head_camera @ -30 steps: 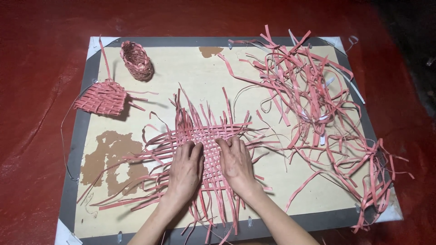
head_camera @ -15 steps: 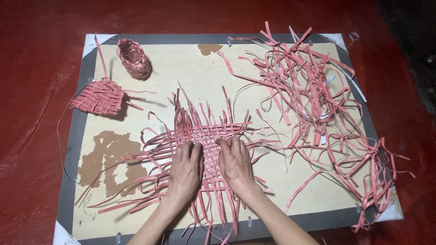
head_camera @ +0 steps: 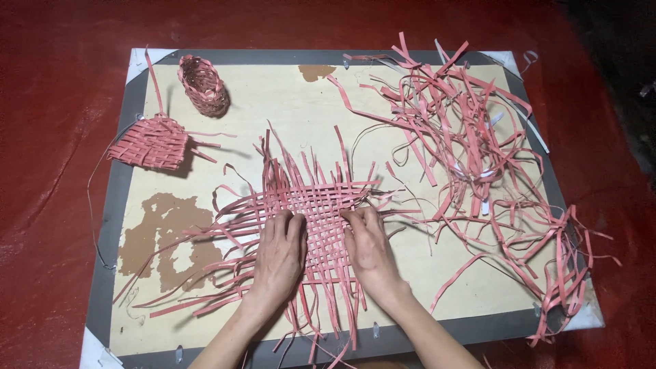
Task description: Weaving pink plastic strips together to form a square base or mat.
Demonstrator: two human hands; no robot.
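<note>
While flat (palms down): both hands (head_camera: 324,253) on woven mat (head_camera: 321,205)

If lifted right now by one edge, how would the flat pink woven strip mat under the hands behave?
The flat pink woven strip mat would probably sag: its strips look thin and ribbon-like. Its loose, unwoven ends might slip out. It likely weighs little, and both hands, left hand and right hand, press it flat.

My board (head_camera: 383,102) lies flat on the red floor (head_camera: 55,137), pale wood in a grey frame; on it sit 1 half-woven pink mat (head_camera: 321,212) near the middle, 1 smaller woven piece (head_camera: 150,142) far left, 1 little basket (head_camera: 203,85) beyond it, loose pink strips (head_camera: 471,150) heaped right.
</note>
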